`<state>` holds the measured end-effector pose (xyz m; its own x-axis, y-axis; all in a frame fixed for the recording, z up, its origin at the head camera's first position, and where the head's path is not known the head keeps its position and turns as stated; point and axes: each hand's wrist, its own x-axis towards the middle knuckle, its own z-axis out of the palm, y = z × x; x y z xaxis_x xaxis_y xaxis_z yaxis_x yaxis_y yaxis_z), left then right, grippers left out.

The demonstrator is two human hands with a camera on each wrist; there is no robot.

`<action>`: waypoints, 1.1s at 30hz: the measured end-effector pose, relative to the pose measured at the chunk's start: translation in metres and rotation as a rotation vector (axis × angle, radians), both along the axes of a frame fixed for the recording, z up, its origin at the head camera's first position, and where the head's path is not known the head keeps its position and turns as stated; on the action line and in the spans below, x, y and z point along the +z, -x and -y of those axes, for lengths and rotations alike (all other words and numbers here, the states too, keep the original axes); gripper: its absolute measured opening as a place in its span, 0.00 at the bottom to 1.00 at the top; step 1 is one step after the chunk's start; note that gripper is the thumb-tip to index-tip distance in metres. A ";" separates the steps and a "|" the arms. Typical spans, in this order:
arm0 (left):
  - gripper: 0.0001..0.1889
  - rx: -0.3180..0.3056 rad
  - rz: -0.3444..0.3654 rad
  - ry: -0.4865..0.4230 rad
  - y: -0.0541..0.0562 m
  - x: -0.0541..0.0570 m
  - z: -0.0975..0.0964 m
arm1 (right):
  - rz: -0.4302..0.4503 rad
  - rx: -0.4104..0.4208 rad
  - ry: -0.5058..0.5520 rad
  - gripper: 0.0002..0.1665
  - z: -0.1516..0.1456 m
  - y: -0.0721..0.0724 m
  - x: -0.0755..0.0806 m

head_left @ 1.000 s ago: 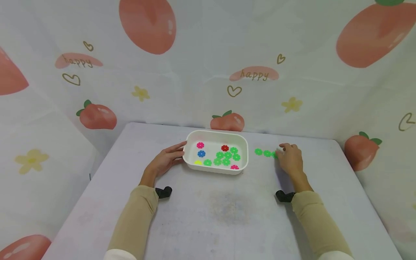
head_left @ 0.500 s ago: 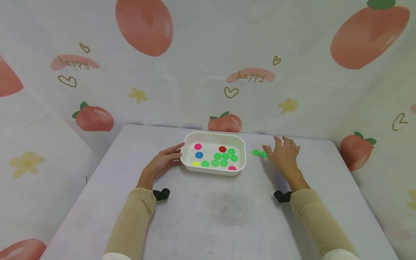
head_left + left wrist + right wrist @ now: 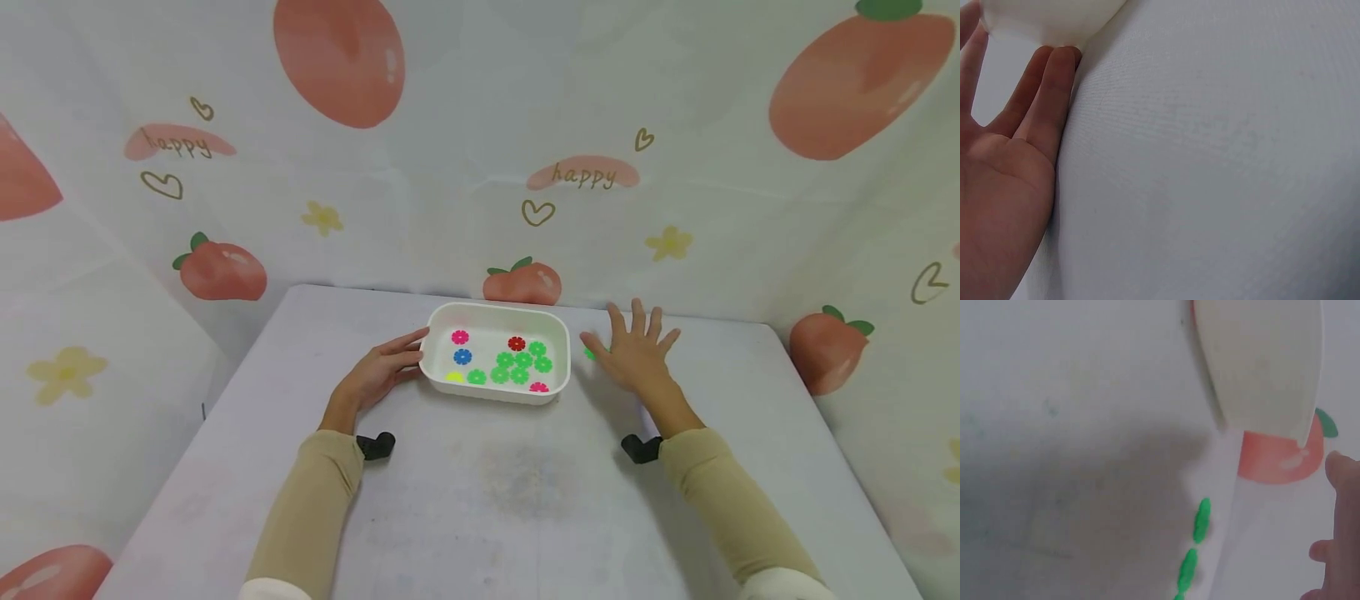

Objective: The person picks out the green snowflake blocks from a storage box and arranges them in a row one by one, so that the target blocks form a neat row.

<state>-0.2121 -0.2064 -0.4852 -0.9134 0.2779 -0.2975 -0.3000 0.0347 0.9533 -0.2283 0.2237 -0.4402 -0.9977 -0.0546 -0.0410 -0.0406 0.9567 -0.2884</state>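
My left hand (image 3: 375, 373) touches the left end of a white tray (image 3: 487, 393), its fingers extended along the wall; the left wrist view shows fingertips against the tray's lower side (image 3: 1054, 19). Inside lie several flower-shaped plastic discs: green discs (image 3: 522, 359), a blue disc (image 3: 462, 357), a red disc (image 3: 517, 343), pink ones and a yellow one. My right hand (image 3: 636, 354), fingers spread and holding nothing, is over the table right of the tray. It mostly hides a row of green discs, of which one disc (image 3: 589, 353) peeks out; the right wrist view shows more discs (image 3: 1187, 570).
The tray stands near the back edge of a white table (image 3: 450, 500). Right behind hangs a white cloth (image 3: 435, 183) printed with peaches, hearts and flowers. Black wrist mounts (image 3: 377, 445) stick out inward from both sleeves.
My right hand has moved left from the right end of the green row, its fingers going from bunched to spread. The left hand stays at the tray.
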 end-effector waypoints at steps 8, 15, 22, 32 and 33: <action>0.29 -0.005 0.005 -0.006 -0.002 0.003 0.000 | -0.037 0.067 -0.002 0.54 0.018 -0.001 0.008; 0.29 -0.007 -0.001 -0.013 -0.001 0.003 -0.001 | -0.034 0.099 -0.014 0.52 0.033 -0.003 0.013; 0.30 -0.008 -0.003 -0.006 -0.003 0.004 -0.002 | -0.029 0.147 -0.018 0.52 0.047 -0.006 0.017; 0.29 -0.003 0.004 -0.005 -0.002 0.003 -0.001 | -0.045 0.222 -0.012 0.51 0.069 -0.007 0.017; 0.29 -0.002 0.006 -0.007 -0.002 0.003 -0.002 | -0.047 0.230 -0.014 0.52 0.071 -0.007 0.017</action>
